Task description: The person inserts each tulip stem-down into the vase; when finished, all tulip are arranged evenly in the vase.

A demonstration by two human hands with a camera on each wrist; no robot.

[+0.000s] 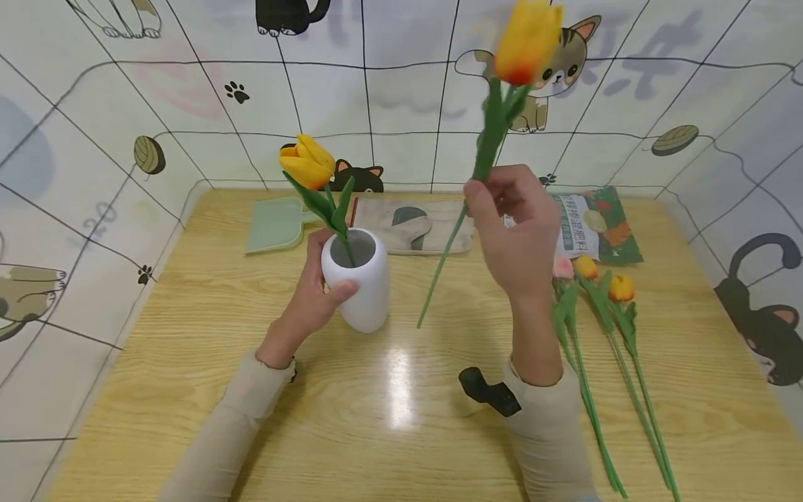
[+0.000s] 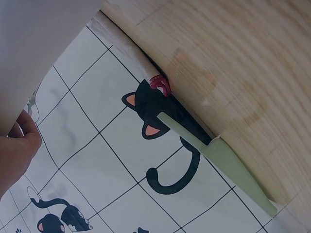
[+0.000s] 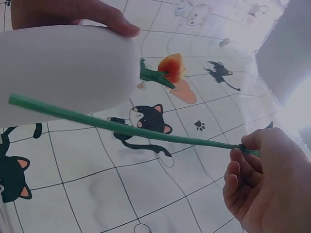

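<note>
My left hand [image 1: 316, 279] grips a white vase [image 1: 370, 300] round its side, thumb across the front near the rim. One yellow tulip [image 1: 307, 164] stands in the vase, its bloom leaning left. Up and to the right, my right hand [image 1: 517, 230] pinches another tulip, yellow with a red-orange base [image 1: 527, 45], by its green stem just under the leaves. The bare stem [image 3: 121, 128] slants down toward the vase, its lower end free. In the right wrist view the stem overlaps the vase's white wall [image 3: 63, 68].
Three loose tulips, one with a pink bloom [image 1: 563, 268], lie on the table at right. Behind them is a green printed packet [image 1: 611, 230]. A pale green dustpan [image 1: 276, 223] and folded light gloves [image 1: 408, 226] lie along the back, before a cat-patterned wall covering [image 1: 401, 97].
</note>
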